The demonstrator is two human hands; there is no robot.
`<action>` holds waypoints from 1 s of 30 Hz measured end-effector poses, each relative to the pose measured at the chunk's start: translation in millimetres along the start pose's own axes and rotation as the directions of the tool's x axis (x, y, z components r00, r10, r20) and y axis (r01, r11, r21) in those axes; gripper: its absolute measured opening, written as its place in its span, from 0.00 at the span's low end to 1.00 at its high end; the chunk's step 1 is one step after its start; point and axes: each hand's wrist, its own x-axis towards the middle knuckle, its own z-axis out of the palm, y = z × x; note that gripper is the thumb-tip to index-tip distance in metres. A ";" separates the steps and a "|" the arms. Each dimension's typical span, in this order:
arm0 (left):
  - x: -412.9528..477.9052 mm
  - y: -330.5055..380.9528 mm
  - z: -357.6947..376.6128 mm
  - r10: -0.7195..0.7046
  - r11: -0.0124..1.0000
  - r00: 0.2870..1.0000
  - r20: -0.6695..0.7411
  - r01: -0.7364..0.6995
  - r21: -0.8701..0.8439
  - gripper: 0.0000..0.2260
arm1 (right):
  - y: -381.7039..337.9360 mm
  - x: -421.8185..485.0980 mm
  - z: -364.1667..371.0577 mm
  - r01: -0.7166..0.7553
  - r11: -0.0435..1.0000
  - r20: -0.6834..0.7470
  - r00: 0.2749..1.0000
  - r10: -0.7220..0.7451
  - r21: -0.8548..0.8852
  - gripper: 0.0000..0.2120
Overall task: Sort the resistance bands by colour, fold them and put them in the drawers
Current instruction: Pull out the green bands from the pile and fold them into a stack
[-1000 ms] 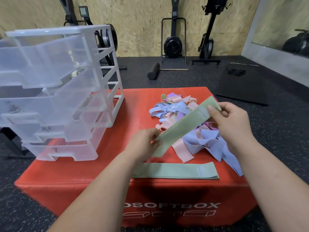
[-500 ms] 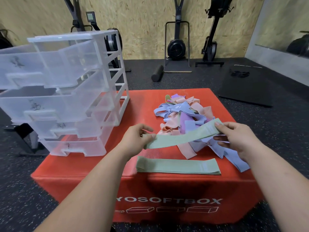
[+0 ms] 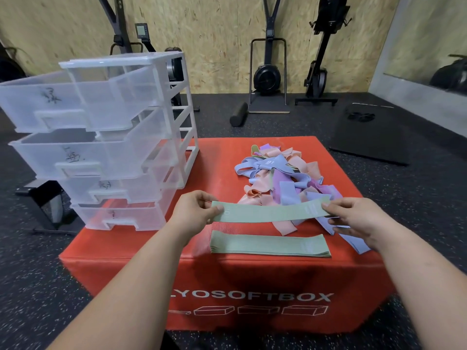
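Lowered and levelled now, the green resistance band (image 3: 270, 212) hangs pinched by left hand (image 3: 194, 214) and right hand (image 3: 355, 219) above the green stack (image 3: 270, 245); an uneven release could drop it askew.

A bare strip of the red box (image 3: 217, 162) runs between the drawer unit (image 3: 121, 61) on the left and the pile of bands (image 3: 280, 178) on the right, from the far edge toward the hands. The drawers stand pulled out to the near left. The top drawer (image 3: 50, 102) is open from above, and each lower one sits partly under the one above. A stack of green bands (image 3: 267, 246) lies along the near edge. A green band (image 3: 267, 213), pinched between the left hand (image 3: 194, 210) and the right hand (image 3: 353, 218), crosses the air before the pile.
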 end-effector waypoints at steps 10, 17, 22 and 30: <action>-5.0 -9.2 2.5 0.006 0.920 1.000 0.014 -0.011 0.392 0.06 | 18.9 2.7 -6.2 0.017 0.928 0.060 0.998 0.005 -0.373 0.08; -9.2 -4.4 12.1 0.062 0.787 0.994 0.086 -0.102 0.609 0.04 | 27.6 7.8 -1.8 0.076 0.824 0.023 0.997 -0.076 -0.561 0.10; -5.9 -6.4 12.1 0.089 0.743 0.990 0.109 -0.139 0.654 0.03 | 26.4 8.1 3.2 0.141 0.764 0.070 0.990 -0.124 -0.629 0.08; -2.9 -15.5 14.3 0.046 0.661 0.982 0.182 -0.167 0.731 0.06 | 33.7 16.2 8.8 0.129 0.624 0.073 0.991 -0.114 -0.771 0.09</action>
